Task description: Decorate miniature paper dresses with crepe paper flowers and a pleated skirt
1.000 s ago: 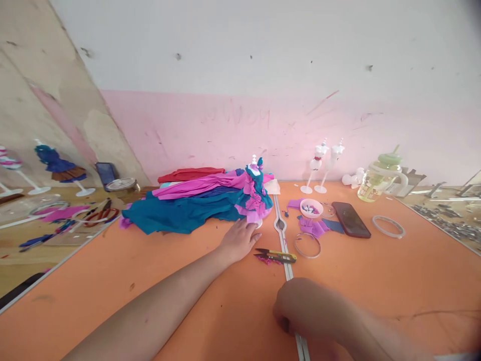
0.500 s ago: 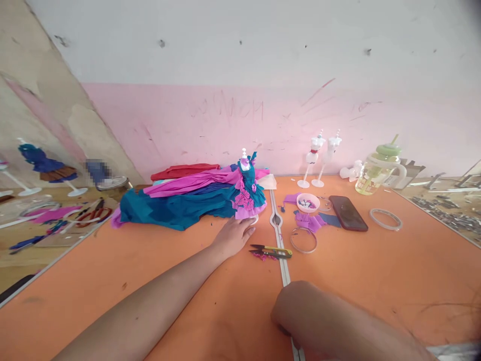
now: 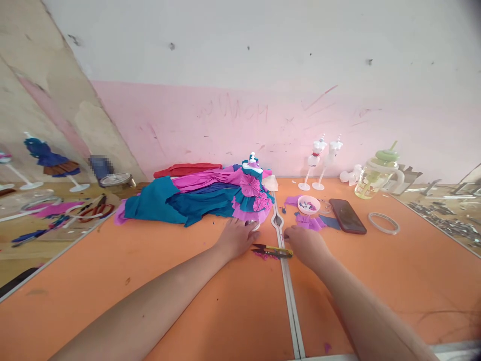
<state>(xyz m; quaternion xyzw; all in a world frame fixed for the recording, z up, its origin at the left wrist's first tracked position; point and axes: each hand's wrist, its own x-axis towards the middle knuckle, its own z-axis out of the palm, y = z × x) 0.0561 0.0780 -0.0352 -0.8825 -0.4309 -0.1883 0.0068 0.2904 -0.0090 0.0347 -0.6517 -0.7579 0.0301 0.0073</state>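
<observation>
A small white mannequin [image 3: 252, 164] wears a teal and pink dress [image 3: 252, 195] with pleated flower shapes on its front. My left hand [image 3: 236, 238] is at its foot, thumb and fingers closed about the white round base [image 3: 256, 225]. To the right, my right hand [image 3: 306, 244] hovers low over the table with its fingers curled together; anything in them is hidden. Yellow-handled thread snips [image 3: 272, 250] lie between both hands, above some pink scraps [image 3: 267, 256]. The wire ring near the right hand is mostly covered.
Folded teal cloth [image 3: 154, 203], pink cloth [image 3: 206, 179] and red cloth [image 3: 188, 170] lie behind my left hand. On the right are a bowl of scraps [image 3: 308, 205], phone [image 3: 347, 215], clear ring [image 3: 383, 223], bare mannequins [image 3: 317, 150] and a jug [image 3: 378, 175]. A metal strip [image 3: 289, 296] crosses the orange table.
My right hand has moved up and forward from the near edge to beside the snips. The dressed mannequin has turned, showing the flowers more to the front. My left hand stays at its base.
</observation>
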